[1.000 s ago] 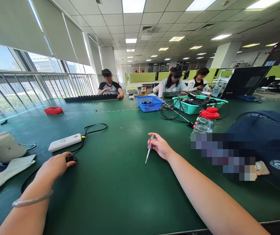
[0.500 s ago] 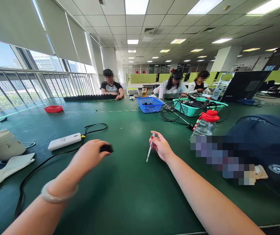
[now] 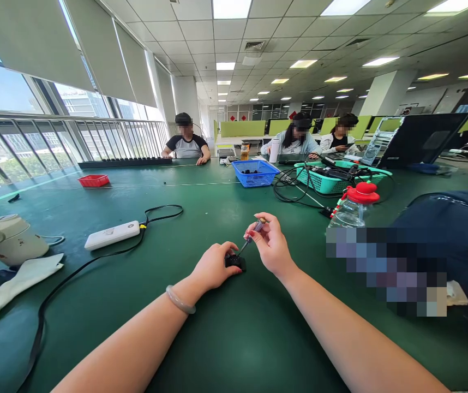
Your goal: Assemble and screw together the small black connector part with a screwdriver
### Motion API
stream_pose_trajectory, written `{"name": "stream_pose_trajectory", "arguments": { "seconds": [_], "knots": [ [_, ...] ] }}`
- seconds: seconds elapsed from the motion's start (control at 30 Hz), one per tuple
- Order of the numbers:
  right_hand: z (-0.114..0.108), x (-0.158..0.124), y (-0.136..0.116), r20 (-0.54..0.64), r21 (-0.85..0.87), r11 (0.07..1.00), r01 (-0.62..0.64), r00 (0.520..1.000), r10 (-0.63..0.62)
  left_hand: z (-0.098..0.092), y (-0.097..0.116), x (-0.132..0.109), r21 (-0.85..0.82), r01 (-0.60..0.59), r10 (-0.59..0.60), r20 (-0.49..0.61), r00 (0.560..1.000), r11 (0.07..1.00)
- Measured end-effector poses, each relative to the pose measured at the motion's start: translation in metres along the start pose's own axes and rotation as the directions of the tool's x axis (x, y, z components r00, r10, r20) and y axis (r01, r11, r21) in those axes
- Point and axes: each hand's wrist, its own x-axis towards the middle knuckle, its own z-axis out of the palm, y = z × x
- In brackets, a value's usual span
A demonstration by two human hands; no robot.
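Observation:
My left hand [image 3: 213, 267] is closed on a small black plug [image 3: 234, 261] at the end of a black cable [image 3: 74, 275], pressing it down on the green table [image 3: 226, 333]. My right hand [image 3: 272, 244] pinches a slim screwdriver [image 3: 251, 235] with a clear handle. Its tip points down and touches the top of the plug. The cable trails left across the table to a white power strip [image 3: 112, 234].
A cream kettle [image 3: 7, 240] and a white cloth [image 3: 15, 283] lie at the left. A clear bottle with a red cap [image 3: 354, 208] and a dark blue bag [image 3: 455, 234] are at the right. Blue [image 3: 256, 173], teal [image 3: 332, 178] and red [image 3: 94, 180] baskets stand farther back, where three people sit.
My left hand carried the black plug from the left side of the table to the middle and set it down. My right hand tilted the screwdriver and brought its tip onto the plug.

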Motion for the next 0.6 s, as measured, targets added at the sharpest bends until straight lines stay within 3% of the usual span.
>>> {"name": "stream_pose_trajectory", "arguments": {
  "seconds": [0.2, 0.6],
  "knots": [
    [-0.0028, -0.0019, -0.0015, 0.07, -0.094, 0.995, 0.039, 0.997, -0.032, 0.0038, -0.004, 0.0014, -0.072, 0.01, -0.01, 0.002, 1.0, 0.997],
    [-0.0071, -0.0019, 0.0009, 0.069, -0.128, 0.991, 0.045, 0.997, -0.037, 0.0034, -0.0113, 0.0033, -0.128, -0.025, 0.026, 0.004, 1.0, 0.991]
  ]
}}
